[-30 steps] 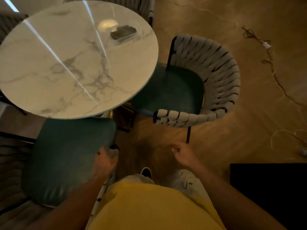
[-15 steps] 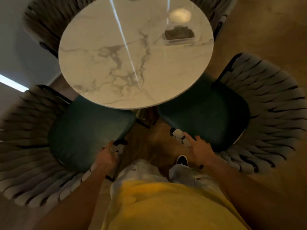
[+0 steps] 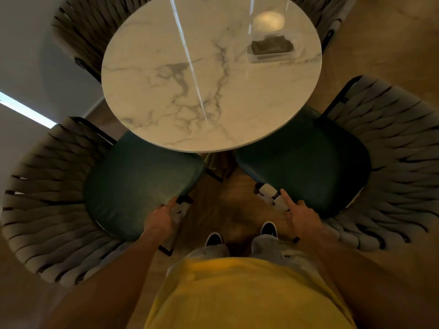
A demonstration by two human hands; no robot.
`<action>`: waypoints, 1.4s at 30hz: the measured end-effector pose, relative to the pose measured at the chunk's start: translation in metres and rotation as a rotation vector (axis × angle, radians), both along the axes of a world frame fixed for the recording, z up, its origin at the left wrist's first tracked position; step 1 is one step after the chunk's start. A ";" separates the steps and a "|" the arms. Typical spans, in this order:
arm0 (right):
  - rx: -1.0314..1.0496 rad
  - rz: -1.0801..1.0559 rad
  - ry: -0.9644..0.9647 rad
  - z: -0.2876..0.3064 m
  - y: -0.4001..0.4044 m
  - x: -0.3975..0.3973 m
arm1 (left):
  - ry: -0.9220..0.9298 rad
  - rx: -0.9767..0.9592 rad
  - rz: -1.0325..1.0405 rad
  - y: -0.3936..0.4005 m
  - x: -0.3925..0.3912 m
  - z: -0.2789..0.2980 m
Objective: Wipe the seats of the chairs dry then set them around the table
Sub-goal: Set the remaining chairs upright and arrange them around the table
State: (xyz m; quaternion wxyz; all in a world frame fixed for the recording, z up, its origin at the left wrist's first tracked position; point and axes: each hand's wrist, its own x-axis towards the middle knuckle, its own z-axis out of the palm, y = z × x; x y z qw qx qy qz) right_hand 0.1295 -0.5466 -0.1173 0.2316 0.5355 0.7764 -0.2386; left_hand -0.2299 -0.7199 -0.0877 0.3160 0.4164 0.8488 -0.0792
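Head view, looking down: round marble table (image 3: pixel 190 74) at 12 o'clock, flanked by two green-seated woven chairs — left chair (image 3: pixel 140 184) at 9 o'clock, right chair (image 3: pixel 308 162) at 3 o'clock, both seats tucked partly under the tabletop. Left hand (image 3: pixel 160 218) curled round the left chair's near arm end, gripping it. Right hand (image 3: pixel 300 216) resting on the right chair's woven arm, forefinger stretched forward, other fingers partly hidden — grip cannot be told. Small clear tray (image 3: pixel 270 49) holding something dark on the table at 1 o'clock. Two dark shoes (image 3: pixel 268 229) on wood floor between the chairs.
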 end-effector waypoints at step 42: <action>0.073 -0.271 -0.009 -0.001 -0.073 -0.035 | -0.080 0.081 -0.075 -0.046 -0.030 -0.025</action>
